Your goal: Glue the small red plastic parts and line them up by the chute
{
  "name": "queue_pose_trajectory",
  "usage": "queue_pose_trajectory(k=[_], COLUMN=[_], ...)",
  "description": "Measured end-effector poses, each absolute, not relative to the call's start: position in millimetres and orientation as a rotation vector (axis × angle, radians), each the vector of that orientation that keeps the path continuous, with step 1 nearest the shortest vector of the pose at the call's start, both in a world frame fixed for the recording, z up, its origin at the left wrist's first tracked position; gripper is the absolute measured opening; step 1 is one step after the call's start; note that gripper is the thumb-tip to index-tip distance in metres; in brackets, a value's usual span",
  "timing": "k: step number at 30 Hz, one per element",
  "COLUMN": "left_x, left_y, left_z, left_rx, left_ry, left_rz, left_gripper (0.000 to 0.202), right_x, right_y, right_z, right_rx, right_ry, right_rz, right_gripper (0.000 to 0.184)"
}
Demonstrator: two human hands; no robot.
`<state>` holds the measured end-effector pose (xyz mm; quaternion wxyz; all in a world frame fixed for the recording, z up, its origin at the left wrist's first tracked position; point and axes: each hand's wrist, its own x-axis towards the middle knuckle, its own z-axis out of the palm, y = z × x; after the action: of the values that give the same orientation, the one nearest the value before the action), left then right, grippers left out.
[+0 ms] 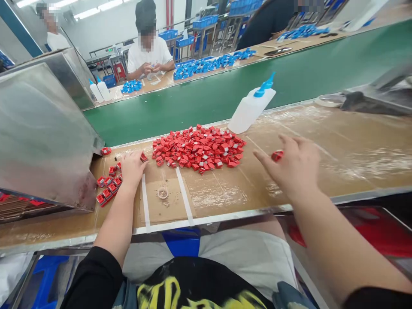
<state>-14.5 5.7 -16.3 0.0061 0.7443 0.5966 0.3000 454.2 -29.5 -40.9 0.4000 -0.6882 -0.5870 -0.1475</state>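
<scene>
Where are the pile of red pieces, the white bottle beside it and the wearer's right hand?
Pile of red pieces (pixel 199 148): head view, middle of the heap.
White bottle (pixel 246 112): head view, on its body below the blue cap.
Right hand (pixel 298 167): head view, back of the hand.

Ceiling tubes shine, the worktop glares, and far right seems blurred.

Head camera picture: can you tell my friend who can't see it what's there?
A person's left hand is beside small red pieces and the right hand is near another piece, with a big red pile between them on a brown workbench. Past the pile is a white bottle.
</scene>
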Motion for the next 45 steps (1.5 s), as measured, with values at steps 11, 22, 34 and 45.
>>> queue_pose_trajectory(k=[11,22,34,45], left_x=[27,31,32,32], left_y=[-10,1,-2,-3], left_z=[-41,-50,-50,-46], left_rx=[1.619,1.608,1.644,1.722], left_ry=[1.027,1.034,1.039,1.088], left_rz=[0.984,1.014,1.044,0.983], left_gripper=[0.061,0.057,0.055,0.054], right_x=[242,235,241,239], right_y=[-20,-19,-16,6], right_z=[3,-25,-31,-37], right_rx=[-0.698,-0.755,-0.552,-0.997], right_ry=[-2.615,-2.626,-2.283,-1.772], right_rz=[0.556,0.626,1.023,0.766], right_gripper=[0.051,0.047,0.044,0.045])
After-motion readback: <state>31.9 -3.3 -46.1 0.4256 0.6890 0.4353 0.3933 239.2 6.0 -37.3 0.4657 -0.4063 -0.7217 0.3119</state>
